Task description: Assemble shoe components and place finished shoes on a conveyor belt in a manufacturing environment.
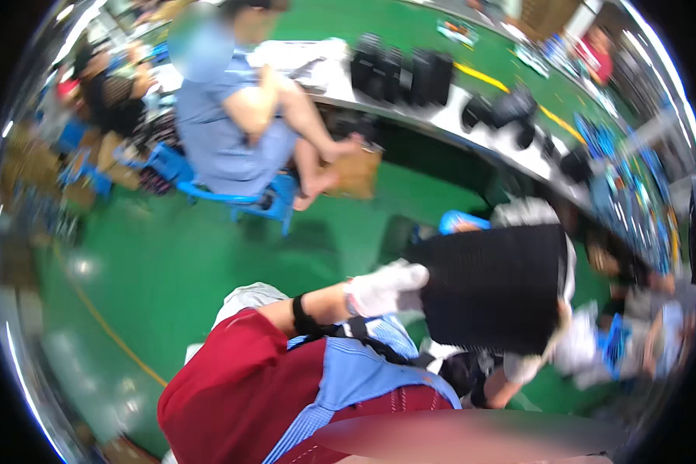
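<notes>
A black, roughly rectangular panel (493, 286) with a finely ribbed surface is held up in front of my body. I cannot make out its exact kind. My left hand (394, 286), in a white glove, pinches its left edge with the thumb on the near face. At the lower right corner, my right hand (527, 366), also in a pale glove, grips the panel. Its fingers are partly hidden behind the panel and blurred.
A long white table (448, 116) runs across the back right, bearing several black items (400, 73). A person in blue sits on a blue chair (267, 199) at the left, beside a cardboard box (356, 172). Other people and blue stools surround the green floor (155, 271).
</notes>
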`<state>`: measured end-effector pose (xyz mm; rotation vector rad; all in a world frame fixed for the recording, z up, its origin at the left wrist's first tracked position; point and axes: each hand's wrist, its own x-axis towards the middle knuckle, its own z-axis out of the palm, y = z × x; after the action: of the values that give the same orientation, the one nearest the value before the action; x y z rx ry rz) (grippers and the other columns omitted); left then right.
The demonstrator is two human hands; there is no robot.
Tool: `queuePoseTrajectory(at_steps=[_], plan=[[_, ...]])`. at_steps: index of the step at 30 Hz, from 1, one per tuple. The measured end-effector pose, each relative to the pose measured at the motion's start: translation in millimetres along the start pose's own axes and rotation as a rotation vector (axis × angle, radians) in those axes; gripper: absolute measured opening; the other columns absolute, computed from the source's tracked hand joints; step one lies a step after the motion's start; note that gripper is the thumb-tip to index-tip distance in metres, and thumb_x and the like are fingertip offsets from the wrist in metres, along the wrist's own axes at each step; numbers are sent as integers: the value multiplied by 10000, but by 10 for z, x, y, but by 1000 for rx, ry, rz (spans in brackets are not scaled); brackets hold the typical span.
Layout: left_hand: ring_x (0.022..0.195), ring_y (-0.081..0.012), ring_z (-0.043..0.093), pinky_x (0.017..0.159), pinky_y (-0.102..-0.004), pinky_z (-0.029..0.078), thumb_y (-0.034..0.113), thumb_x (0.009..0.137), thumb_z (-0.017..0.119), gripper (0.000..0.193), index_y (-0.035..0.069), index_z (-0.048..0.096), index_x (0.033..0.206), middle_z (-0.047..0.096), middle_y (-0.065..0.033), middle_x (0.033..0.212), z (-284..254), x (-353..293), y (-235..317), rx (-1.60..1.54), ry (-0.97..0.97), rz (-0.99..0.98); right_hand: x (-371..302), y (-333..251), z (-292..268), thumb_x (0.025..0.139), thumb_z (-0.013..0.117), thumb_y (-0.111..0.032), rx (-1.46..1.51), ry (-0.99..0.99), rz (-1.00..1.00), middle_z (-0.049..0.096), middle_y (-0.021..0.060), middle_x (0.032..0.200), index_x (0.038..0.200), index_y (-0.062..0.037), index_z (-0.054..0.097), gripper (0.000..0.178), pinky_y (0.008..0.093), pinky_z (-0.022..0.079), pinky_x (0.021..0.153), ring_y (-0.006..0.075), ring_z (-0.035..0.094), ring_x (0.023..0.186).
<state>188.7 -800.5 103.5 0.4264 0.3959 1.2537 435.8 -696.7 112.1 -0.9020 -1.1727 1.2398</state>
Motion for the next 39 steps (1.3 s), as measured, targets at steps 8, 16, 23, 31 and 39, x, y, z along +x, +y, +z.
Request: queuePoseTrajectory(at_steps=[8,16,23,31,39], plan=[[1174,-301,540,918,-431,474,439,922,564,624,-2,431,1343,521,-189,1322,-286,488,238,-165,-238,-135,770,-549,1082,887,454,-375,-158,-432,-783,626,206,1063,1111,-59,593,412,562,441,903,427,568,1060],[1113,-266,596,875,-417,526,464,922,556,634,19,425,1355,585,-146,1261,-280,554,746,-104,-141,89,1494,-241,1253,909,405,-376,-212,-575,-994,603,222,1113,1152,-60,566,430,583,432,920,447,557,1082],[1128,-250,590,910,-403,510,434,935,549,587,27,446,1344,586,-132,1268,-517,312,1099,-5,-87,248,1667,-53,1859,917,408,-313,-266,-635,-848,583,214,1183,1213,-34,546,429,510,444,935,375,564,1100],[1146,-232,582,950,-387,492,399,948,541,533,35,470,1331,586,-115,1275,-696,-85,1291,31,-42,314,1554,321,2290,926,410,-240,-436,-632,-610,560,204,1263,1282,-5,523,441,427,458,954,293,573,1120],[1063,-193,599,956,-385,466,196,978,478,343,49,502,1287,591,-66,1221,-806,-333,1722,-86,380,390,1054,1148,1852,876,595,-207,-93,-223,-142,535,125,1304,1349,-13,440,534,396,462,975,259,554,1135]])
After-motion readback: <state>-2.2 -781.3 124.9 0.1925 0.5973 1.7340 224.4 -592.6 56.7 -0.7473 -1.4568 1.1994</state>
